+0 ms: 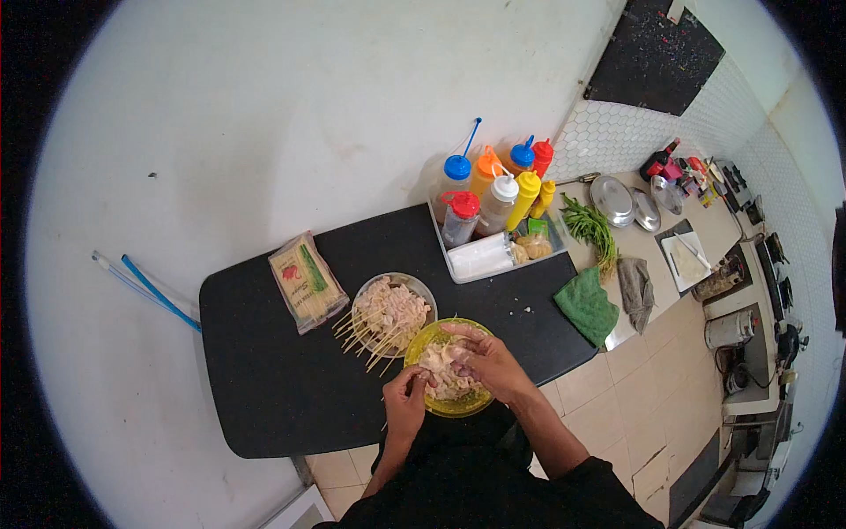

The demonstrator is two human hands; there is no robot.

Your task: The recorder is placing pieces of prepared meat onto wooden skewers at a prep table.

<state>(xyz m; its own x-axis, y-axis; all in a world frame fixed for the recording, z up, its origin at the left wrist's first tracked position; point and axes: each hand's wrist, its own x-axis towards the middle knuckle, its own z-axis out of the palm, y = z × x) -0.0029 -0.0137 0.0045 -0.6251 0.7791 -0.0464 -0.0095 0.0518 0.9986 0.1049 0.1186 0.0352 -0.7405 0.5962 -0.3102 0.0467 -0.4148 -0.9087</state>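
A yellow bowl (470, 406) of raw meat pieces (449, 383) stands at the front edge of the black table (291, 397). Over its left rim is my left hand (404, 397), thumb and fingers pinched together; whether a skewer is between them cannot be told. My right hand (486, 364) is over the meat at the bowl's right side, fingers curled, and what they touch is partly hidden. Behind and to the left, a round metal bowl (433, 297) holds pale meat, with several wooden skewers (370, 340) sticking out towards me.
A plastic pack of skewers (308, 283) lies at the table's back left. A clear tray (462, 276) of squeeze bottles (527, 198) and a white plastic roll (481, 256) stands at the back right. Beyond are a green cloth (588, 307), leafy greens (591, 228) and a cutting board with a knife (687, 261).
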